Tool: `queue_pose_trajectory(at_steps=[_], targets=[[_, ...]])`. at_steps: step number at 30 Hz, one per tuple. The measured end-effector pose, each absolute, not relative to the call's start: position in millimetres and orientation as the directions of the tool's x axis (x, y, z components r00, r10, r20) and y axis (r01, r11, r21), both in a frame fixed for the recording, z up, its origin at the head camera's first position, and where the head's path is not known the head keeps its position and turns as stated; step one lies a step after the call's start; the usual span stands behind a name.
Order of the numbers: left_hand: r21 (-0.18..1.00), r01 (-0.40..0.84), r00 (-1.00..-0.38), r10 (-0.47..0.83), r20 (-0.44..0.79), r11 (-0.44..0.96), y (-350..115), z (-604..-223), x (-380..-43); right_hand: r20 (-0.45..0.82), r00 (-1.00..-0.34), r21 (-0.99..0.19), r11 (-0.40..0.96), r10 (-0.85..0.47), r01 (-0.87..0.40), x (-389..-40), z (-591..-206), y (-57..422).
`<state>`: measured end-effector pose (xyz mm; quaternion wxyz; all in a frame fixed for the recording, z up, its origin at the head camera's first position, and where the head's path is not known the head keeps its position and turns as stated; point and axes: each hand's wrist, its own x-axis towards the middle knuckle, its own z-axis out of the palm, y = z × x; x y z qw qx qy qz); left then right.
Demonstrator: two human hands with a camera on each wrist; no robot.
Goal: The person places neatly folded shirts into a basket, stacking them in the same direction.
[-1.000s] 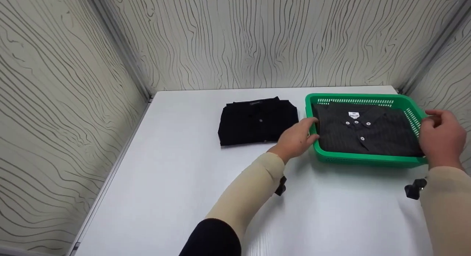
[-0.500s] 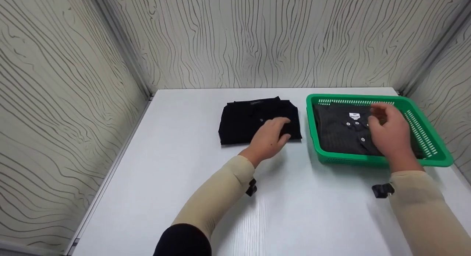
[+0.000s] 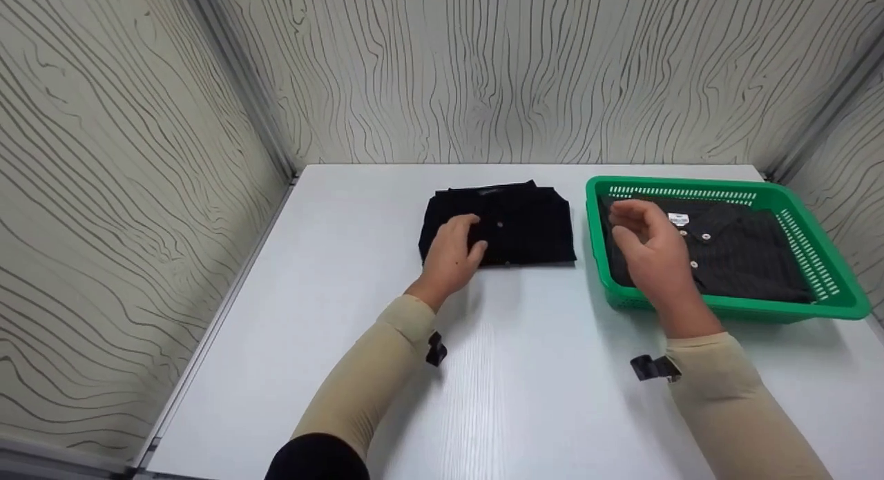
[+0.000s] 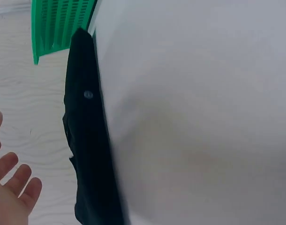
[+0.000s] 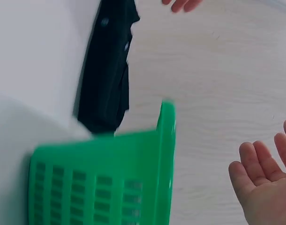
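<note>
A folded black shirt (image 3: 525, 224) lies on the white table, its collar toward the back wall. Over its left front part is my left hand (image 3: 450, 255), fingers loosely bent and holding nothing; the left wrist view shows these fingers apart from the shirt (image 4: 89, 122). To the right stands a green plastic basket (image 3: 732, 309) with a folded dark striped shirt (image 3: 753, 259) inside, white buttons and a white label showing. My right hand (image 3: 652, 252) is over the basket's left side with relaxed, bent fingers and nothing in them. In the right wrist view it appears above the basket wall (image 5: 101, 178).
The white table (image 3: 345, 259) reaches back to a wood-grain patterned wall (image 3: 442, 72), with similar panels on the left and right. A black wrist camera (image 3: 652, 368) sticks out from the right sleeve, another wrist camera (image 3: 436, 349) from the left.
Both hands have let go of the basket's rims and moved left. The left hand has passed across the black shirt to its left part; the right hand has crossed over the basket.
</note>
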<state>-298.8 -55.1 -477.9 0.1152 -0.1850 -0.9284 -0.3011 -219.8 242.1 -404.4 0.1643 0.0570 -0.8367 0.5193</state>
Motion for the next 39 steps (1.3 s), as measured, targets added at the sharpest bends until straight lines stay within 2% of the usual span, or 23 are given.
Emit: queue_pose_trajectory(at_steps=[5,15,29,39], targets=[[0.558,0.341,-0.933,0.2,0.299,0.756,-80.6,-486.6,-301.7,0.269,-0.963,-0.903,0.344,-0.008,-0.255,-220.5,-413.9,215.2],[0.663,0.152,-0.98,0.026,0.195,0.733,-120.4,-501.7,-306.1,0.121,-0.989,-0.918,0.369,-0.085,-0.144,-232.6,-437.1,182.5],[0.754,-0.062,-0.991,-0.127,0.029,0.654,-135.0,-514.0,-313.2,0.018,-0.996,-0.886,0.464,0.084,0.023,-266.0,-466.1,166.2],[0.817,-0.115,-0.993,-0.089,-0.078,0.566,-126.3,-508.3,-314.1,-0.005,-0.991,-0.867,0.494,0.135,0.072,-286.4,-493.3,170.4]])
